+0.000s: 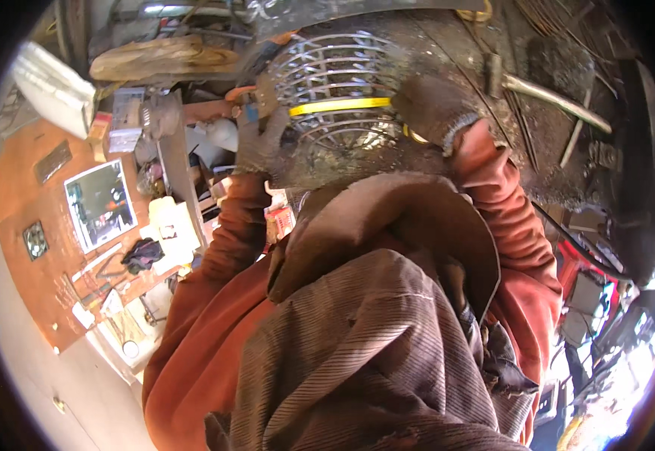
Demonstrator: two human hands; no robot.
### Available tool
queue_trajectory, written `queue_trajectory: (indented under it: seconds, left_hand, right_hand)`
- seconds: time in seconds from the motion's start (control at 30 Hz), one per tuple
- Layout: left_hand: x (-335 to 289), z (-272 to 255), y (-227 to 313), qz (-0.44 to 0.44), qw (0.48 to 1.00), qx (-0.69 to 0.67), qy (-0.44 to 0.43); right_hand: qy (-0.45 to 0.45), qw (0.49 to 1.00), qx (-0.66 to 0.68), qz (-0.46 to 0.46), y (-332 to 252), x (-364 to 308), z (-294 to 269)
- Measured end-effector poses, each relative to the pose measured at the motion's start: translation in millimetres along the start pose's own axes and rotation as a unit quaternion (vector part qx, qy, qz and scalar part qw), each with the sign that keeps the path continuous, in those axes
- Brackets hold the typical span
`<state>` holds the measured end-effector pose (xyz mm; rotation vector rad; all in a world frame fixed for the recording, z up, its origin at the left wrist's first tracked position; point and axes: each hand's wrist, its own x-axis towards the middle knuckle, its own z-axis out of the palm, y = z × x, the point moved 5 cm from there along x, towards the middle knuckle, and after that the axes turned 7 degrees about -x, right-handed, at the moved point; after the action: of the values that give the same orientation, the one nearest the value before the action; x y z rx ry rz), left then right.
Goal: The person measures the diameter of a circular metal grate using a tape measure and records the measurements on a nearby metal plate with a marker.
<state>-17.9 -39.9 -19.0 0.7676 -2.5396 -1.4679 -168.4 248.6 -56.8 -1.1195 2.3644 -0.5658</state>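
A round cage of bent metal rods rests on the dark, worn workbench in front of me. Across it runs a straight yellow strip, which looks like the blade of a tape measure. My left hand, in a dark glove, is closed at the strip's left end; its fingers are blurred. At the right end my right hand, also gloved, is curled round the strip, beside the rods. A small yellow curved piece shows just under the right glove. Both my sleeves are rust-red.
A hammer with a pale handle lies to the right, among thin rods. A long piece of wood sits at the far left. Further left, a brown board carries a dark picture. Loose clutter fills the shelf beside my left arm.
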Motion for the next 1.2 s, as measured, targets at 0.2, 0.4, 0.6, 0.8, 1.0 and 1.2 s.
queue_trajectory:
  seconds: [0.2, 0.4, 0.6, 0.8, 1.0, 1.2]
  left_hand:
    - [-1.6, 5.1, 8.9, -0.073, 0.991, 0.1, -0.054]
    - [-8.6, 11.3, 9.6, -0.069, 0.991, 0.115, -0.025]
    - [-11.1, 19.1, 28.8, -0.07, 0.994, 0.07, -0.036]
    - [-6.2, 20.3, 32.3, -0.07, 0.996, 0.024, -0.049]
    - [-0.4, 9.7, 15.7, -0.12, 0.99, 0.037, -0.058]
    - [-2.6, 23.9, 30.5, -0.096, 0.993, 0.029, -0.059]
  right_hand:
    - [0.073, 0.994, 0.064, 0.057, 11.7, -1.6, 5.5]
    - [0.023, 0.985, 0.151, 0.077, 26.5, -1.0, 15.0]
    - [0.057, 0.989, 0.131, 0.049, 27.3, -0.9, 22.6]
    - [0.06, 0.993, 0.09, 0.04, 9.0, -9.2, 4.0]
    - [0.019, 0.997, 0.051, 0.05, 12.4, -2.5, 15.0]
    - [0.035, 0.994, 0.075, 0.064, 6.1, -5.1, 7.2]
